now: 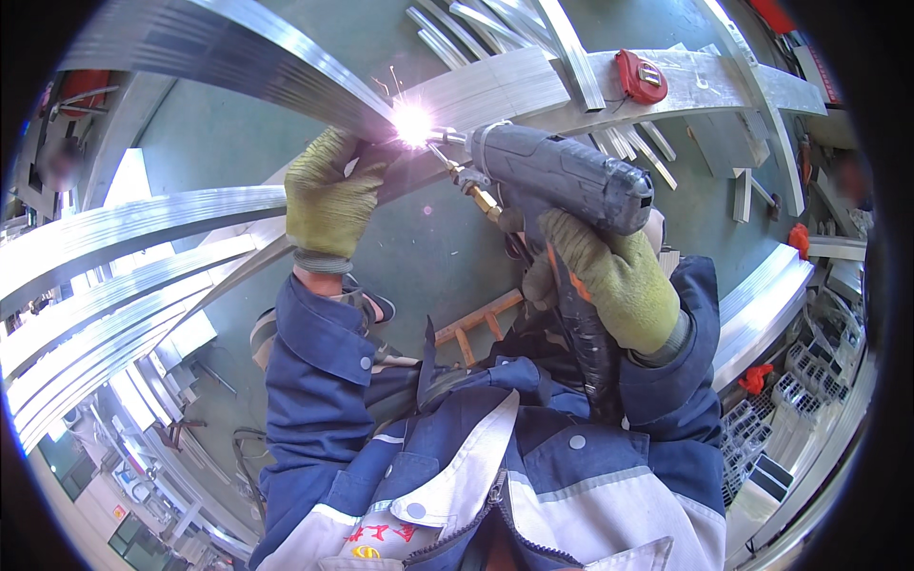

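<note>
My right hand (624, 285), in a yellow-green work glove, is wrapped round the grip of a dark handheld welding gun (562, 176). A brass fitting (484, 200) sits under its nozzle, and a thick black hose runs down from the grip. At the nozzle tip a white-pink glare with a few sparks hides the joint. There the end of a long silvery metal bar (276, 81) meets a wide flat metal beam (505, 90). My left hand (328, 200), gloved alike, is closed at the bar's end just beside the glare; its fingertips are partly hidden.
A red tape measure (640, 78) lies on the beam at the far right. Long metal profiles (143, 224) stretch across the left side, with more stacked at the right (762, 305). An orange frame (481, 319) is low between my arms. Cut lengths lie at the back.
</note>
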`<state>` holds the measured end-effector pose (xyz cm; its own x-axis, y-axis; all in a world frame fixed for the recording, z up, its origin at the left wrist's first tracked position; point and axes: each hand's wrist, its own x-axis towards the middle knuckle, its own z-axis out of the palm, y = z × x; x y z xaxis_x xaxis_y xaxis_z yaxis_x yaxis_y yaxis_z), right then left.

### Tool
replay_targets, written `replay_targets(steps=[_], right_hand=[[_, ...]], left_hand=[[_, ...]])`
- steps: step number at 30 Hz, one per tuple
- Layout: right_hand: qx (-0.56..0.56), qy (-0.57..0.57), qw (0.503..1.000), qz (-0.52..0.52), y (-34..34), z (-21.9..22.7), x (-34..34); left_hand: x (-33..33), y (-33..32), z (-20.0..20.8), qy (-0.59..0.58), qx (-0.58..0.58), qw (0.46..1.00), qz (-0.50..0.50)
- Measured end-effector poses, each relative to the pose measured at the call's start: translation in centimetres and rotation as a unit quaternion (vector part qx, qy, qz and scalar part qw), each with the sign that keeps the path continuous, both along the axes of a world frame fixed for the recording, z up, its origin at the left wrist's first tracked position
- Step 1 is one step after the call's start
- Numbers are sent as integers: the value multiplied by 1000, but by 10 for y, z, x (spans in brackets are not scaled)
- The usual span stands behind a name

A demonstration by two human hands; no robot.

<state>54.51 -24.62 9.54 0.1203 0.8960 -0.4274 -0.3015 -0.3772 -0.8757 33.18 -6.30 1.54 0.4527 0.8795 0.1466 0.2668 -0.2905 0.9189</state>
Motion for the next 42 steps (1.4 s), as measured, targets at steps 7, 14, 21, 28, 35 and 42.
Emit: replay_targets(steps=[7,14,21,28,35,42], right_hand=[[-1,-2,1000,5,-4,-3,1],[1,-11,1000,1,-7,1,-1],[-18,-8,1000,-7,-14,-1,-4],[-47,-12,999,9,-17,8,-3],[-66,31,996,-51,-30,3,-5],[-83,5,996,-39,-33,20,-7]], left_hand=[[1,0,-2,1,-18,1000,14],[1,0,-3,-8,-23,1000,8],[1,3,-7,-3,15,1000,17],[-2,3,-6,21,-7,1000,3],[0,2,1,34,-7,999,-16],[3,7,-1,-34,-53,998,-18]])
